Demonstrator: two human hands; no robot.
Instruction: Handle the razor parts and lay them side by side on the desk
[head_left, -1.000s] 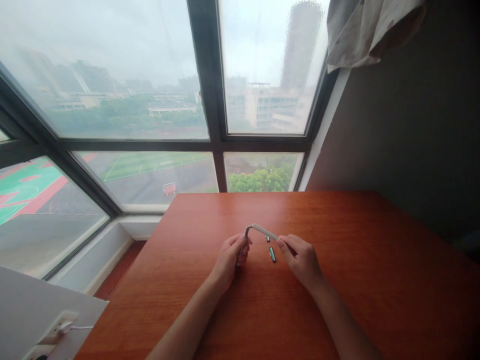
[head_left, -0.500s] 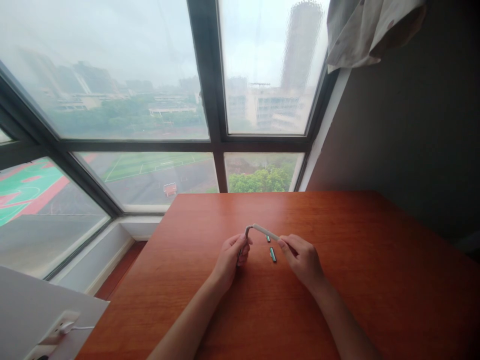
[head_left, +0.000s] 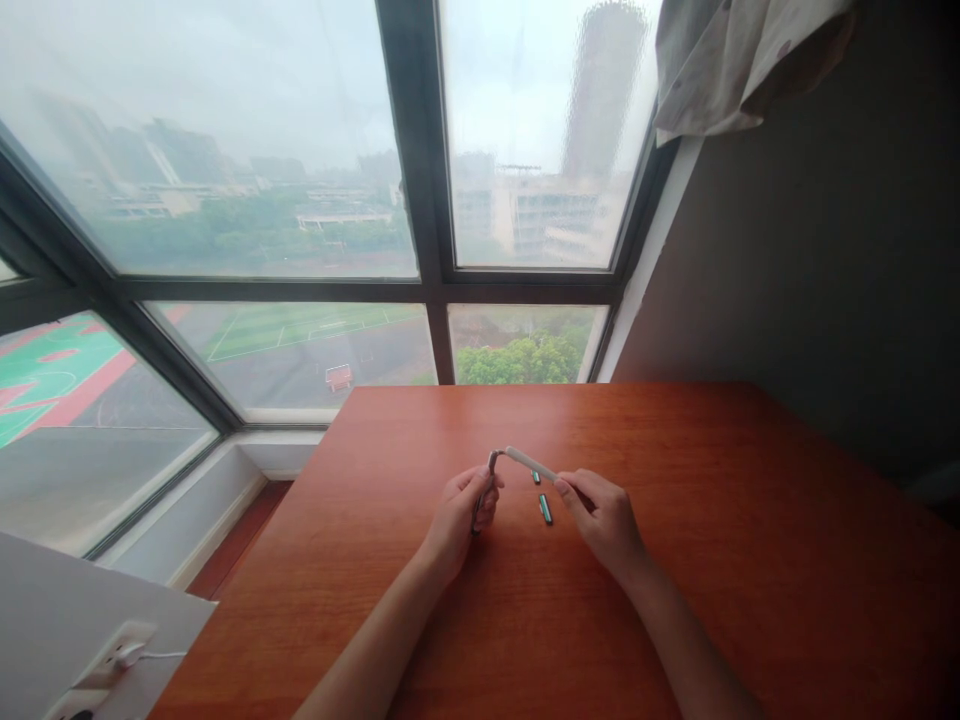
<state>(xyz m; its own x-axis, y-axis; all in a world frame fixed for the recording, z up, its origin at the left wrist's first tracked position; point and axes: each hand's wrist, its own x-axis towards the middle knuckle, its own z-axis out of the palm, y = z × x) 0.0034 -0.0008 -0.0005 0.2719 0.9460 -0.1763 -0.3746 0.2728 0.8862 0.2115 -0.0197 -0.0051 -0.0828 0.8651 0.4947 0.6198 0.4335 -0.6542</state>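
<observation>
My left hand [head_left: 459,515] is closed around a slim dark piece [head_left: 492,462]; its upper end shows above my thumb and its lower end below my fingers. Pinched in my right hand [head_left: 602,515] is a pale grey-beige stick [head_left: 531,463], slanting up to the left. The stick's far end meets the top of the dark piece, or comes very close to it; whether they are joined I cannot tell. Beneath the stick, a small green-and-dark piece [head_left: 535,477] lies partly covered. A similar, longer piece [head_left: 545,509] rests on the tabletop between my hands.
The reddish-brown wooden table [head_left: 360,600] reaches up to dark-framed windows [head_left: 431,200]. At lower left, a plug sits in a white wall socket [head_left: 120,650]. A pale cloth [head_left: 742,70] hangs at upper right beside a dark wall [head_left: 810,250].
The dark piece in my left hand has turned slightly, and more of its lower end shows. My right hand and the stick are almost still.
</observation>
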